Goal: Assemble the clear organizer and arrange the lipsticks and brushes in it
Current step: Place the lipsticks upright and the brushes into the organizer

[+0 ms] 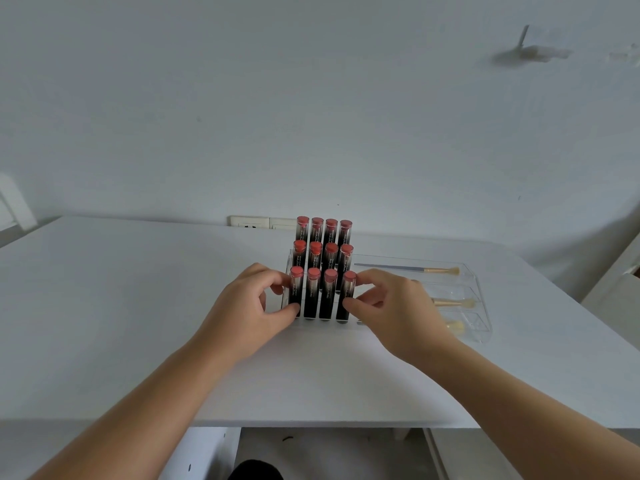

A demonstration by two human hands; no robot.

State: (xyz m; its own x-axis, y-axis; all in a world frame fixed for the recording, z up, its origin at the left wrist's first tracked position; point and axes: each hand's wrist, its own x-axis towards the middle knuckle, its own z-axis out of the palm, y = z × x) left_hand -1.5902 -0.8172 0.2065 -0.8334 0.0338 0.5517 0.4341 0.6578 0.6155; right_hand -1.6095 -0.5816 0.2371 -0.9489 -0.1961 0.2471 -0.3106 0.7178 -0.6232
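Several black lipsticks (pixel 320 268) with red tops stand upright in three stepped rows in a clear lipstick rack (pixel 289 263) on the white table (pixel 138 306). My left hand (pixel 249 306) grips the rack's left side, thumb at the front-left lipstick. My right hand (pixel 391 306) grips its right side, fingers curled by the front-right lipstick. To the right lies a clear tray (pixel 479 296) with compartments holding three brushes: a long one (pixel 408 270) at the back, one (pixel 453 302) in the middle, one (pixel 455 326) at the front, the last two partly hidden by my right hand.
A white wall rises behind the table, with a wall socket (pixel 249 222) just behind the rack. The table's front edge (pixel 311 424) runs close to me. A white piece of furniture (pixel 616 289) stands at the right.
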